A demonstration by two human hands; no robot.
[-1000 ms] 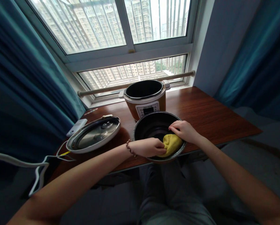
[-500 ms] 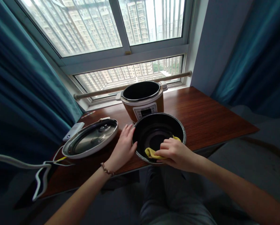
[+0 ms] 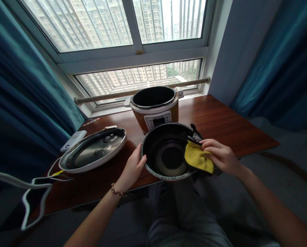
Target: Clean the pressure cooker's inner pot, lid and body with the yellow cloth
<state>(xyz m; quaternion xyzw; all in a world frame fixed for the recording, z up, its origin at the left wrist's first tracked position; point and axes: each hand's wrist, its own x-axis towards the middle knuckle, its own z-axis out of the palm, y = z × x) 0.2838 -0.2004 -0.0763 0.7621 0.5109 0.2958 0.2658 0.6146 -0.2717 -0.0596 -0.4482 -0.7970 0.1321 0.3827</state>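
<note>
**Yellow cloth (image 3: 199, 158) at the right rim of the black pot (image 3: 170, 156)**

From the head view I count two hands: left hand (image 3: 133, 167) clamped on the pot's left rim, right hand (image 3: 222, 157) pinching the cloth. One cloth, its yellow part's long axis slanting from over the pot down to the near right. One pot, mouth facing up. Half a second ago I logged the cloth bunched at the near inside wall; now it is spread out. Farther off: one lid (image 3: 96, 152) left, one cooker (image 3: 155, 115) behind, one window (image 3: 136, 48) beyond.
</note>
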